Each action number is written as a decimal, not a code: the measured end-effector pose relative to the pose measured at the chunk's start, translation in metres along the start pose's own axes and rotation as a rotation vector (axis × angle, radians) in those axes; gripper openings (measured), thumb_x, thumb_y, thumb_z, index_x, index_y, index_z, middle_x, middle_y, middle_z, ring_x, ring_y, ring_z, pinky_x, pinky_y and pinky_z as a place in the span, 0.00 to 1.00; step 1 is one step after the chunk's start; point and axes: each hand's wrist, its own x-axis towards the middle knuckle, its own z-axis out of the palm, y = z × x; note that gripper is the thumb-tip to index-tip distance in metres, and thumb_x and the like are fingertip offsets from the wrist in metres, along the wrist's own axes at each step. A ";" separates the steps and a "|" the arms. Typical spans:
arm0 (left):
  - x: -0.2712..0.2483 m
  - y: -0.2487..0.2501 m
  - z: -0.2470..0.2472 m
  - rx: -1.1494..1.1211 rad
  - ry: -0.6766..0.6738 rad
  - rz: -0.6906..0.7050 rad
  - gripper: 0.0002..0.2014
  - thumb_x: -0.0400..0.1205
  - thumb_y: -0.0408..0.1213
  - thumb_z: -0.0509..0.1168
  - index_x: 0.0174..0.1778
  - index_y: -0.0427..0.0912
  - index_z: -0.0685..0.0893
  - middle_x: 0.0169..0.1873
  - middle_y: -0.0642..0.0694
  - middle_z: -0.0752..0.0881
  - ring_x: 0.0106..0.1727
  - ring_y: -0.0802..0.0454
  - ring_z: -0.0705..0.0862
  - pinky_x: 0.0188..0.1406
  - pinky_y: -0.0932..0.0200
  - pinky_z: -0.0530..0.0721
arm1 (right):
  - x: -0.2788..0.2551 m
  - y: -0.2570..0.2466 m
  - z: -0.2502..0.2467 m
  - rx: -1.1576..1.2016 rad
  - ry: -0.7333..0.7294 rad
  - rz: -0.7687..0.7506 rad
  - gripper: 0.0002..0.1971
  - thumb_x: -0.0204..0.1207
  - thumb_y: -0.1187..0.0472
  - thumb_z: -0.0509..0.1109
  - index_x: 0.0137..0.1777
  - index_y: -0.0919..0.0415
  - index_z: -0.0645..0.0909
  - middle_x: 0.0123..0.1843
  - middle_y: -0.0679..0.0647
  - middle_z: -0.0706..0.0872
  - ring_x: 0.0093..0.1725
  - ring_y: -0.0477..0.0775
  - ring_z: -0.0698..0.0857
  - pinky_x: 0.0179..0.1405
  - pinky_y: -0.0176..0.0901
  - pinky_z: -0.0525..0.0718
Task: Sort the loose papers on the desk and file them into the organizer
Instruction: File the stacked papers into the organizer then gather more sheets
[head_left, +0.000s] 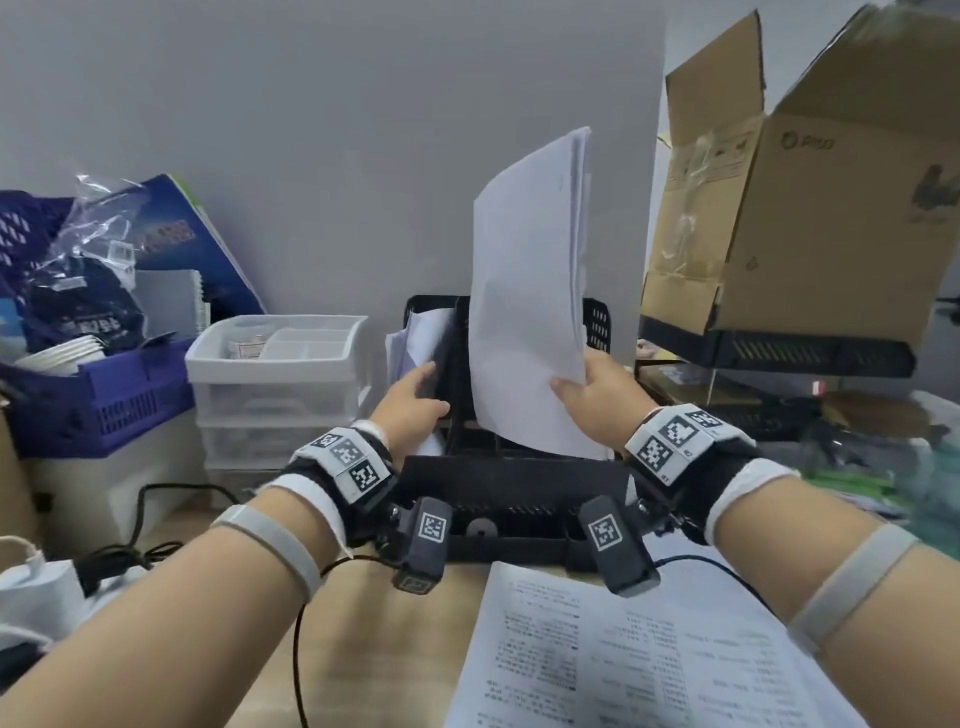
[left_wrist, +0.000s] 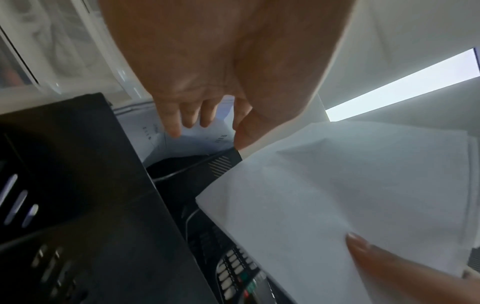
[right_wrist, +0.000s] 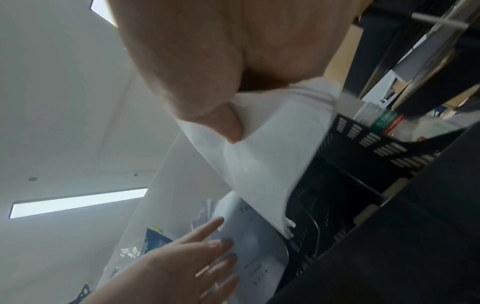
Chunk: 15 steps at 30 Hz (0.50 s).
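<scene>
Partway through filing: right hand (head_left: 597, 395) clamped on paper stack (head_left: 530, 291) entering organizer (head_left: 519, 478), left hand (head_left: 415, 400) flat against filed sheets (head_left: 423, 332), printed pages (head_left: 623, 654) left on desk.

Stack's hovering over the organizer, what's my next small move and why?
Probably lower the white paper stack straight down: the right hand pinches it above an open slot of the black plastic organizer, while the left hand presses filed sheets aside.

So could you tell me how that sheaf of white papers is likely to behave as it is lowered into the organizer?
The sheaf probably stays fairly stiff: it stands upright from the right hand's pinch near its lower edge. Its staggered top edges suggest loose sheets that may splay or slip. It looks light, held by one hand.
</scene>
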 end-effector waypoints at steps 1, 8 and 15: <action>0.007 -0.005 -0.002 0.018 0.018 0.005 0.33 0.85 0.25 0.63 0.86 0.45 0.66 0.85 0.43 0.69 0.85 0.48 0.67 0.77 0.58 0.67 | 0.005 -0.001 0.006 0.006 -0.002 -0.001 0.20 0.84 0.63 0.62 0.76 0.54 0.76 0.69 0.53 0.85 0.70 0.58 0.81 0.74 0.49 0.76; 0.032 -0.021 -0.006 0.098 0.163 0.045 0.33 0.78 0.32 0.64 0.81 0.54 0.69 0.71 0.46 0.79 0.70 0.43 0.83 0.72 0.47 0.81 | 0.033 -0.008 0.045 0.032 0.015 0.046 0.27 0.84 0.67 0.57 0.82 0.49 0.66 0.74 0.54 0.81 0.72 0.60 0.79 0.64 0.37 0.70; 0.046 -0.022 -0.013 0.124 0.432 0.108 0.25 0.80 0.34 0.69 0.67 0.49 0.63 0.29 0.52 0.79 0.35 0.48 0.83 0.54 0.44 0.88 | 0.059 -0.013 0.087 -0.015 0.075 0.085 0.32 0.80 0.67 0.55 0.82 0.41 0.59 0.57 0.61 0.84 0.56 0.68 0.85 0.59 0.56 0.84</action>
